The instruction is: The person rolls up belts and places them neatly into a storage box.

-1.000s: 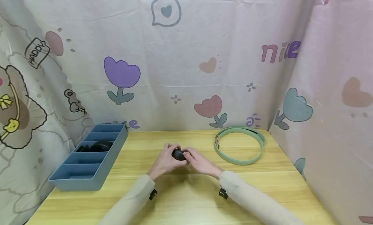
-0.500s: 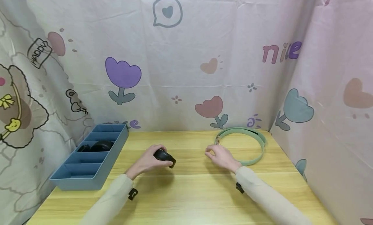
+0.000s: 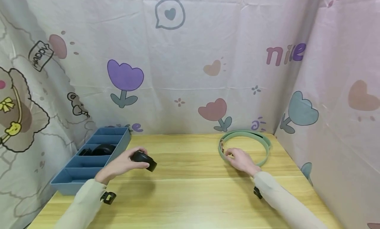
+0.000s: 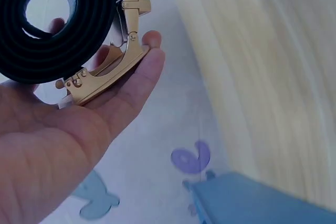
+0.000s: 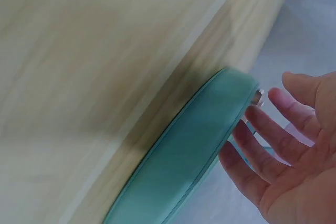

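Note:
My left hand (image 3: 120, 163) holds a coiled black belt (image 3: 141, 157) above the table, just right of the blue box. In the left wrist view the tight coil (image 4: 97, 19) and its gold buckle (image 4: 113, 74) show, with the fingers around them. My right hand (image 3: 241, 161) is at the near side of a green belt (image 3: 267, 150), which lies in a wide loop at the back right. From the right wrist, the green strap (image 5: 186, 150) stands on its edge, and the relaxed fingers (image 5: 257, 156) are close beside it; whether they touch it is unclear.
A blue divided box (image 3: 123, 144) stands at the left of the wooden table (image 3: 190, 196). One compartment holds a black coiled item (image 3: 103, 149). A patterned curtain (image 3: 175, 57) closes off the back and sides.
Both hands were together on the black coil. They parted; the left hand carried it leftward toward the box, while the right hand let go and moved right to the green belt.

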Available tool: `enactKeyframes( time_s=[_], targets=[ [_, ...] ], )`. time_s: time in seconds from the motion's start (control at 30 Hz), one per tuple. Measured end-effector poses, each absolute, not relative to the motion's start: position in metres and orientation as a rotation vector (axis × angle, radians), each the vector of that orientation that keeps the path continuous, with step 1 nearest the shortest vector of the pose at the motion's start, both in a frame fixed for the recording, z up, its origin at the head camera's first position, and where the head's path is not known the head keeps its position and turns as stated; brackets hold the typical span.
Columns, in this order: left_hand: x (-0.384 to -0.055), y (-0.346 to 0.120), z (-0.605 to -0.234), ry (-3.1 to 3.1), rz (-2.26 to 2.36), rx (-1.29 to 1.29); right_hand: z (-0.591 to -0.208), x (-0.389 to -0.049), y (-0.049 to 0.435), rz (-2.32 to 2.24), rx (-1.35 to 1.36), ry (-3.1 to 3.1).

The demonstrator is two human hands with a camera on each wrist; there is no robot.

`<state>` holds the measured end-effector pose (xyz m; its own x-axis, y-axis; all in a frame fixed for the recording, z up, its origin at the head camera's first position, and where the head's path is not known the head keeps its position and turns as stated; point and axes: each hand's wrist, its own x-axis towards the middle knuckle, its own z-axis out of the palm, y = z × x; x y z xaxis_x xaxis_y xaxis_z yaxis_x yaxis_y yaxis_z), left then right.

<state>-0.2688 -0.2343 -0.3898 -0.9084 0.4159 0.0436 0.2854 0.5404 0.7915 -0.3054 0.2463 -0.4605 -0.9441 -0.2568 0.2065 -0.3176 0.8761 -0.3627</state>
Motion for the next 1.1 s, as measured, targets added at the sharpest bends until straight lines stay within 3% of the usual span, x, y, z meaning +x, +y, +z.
enactKeyframes(
  time_s=[0.27,0.67,1.1],
  targets=[
    [-0.268,-0.280,-0.367,2.745,1.187,0.488,-0.467,-0.298,0.259,0.342,0.479,-2.935],
    [-0.276,-0.349,-0.356,2.832,0.974,0.214,-0.469,-0.297,0.264,0.392,0.436,-2.973],
    [-0.293,-0.375,-0.376,3.043,0.390,0.044,-0.474,-0.300,0.265,0.380,0.472,-2.944]
  ],
)
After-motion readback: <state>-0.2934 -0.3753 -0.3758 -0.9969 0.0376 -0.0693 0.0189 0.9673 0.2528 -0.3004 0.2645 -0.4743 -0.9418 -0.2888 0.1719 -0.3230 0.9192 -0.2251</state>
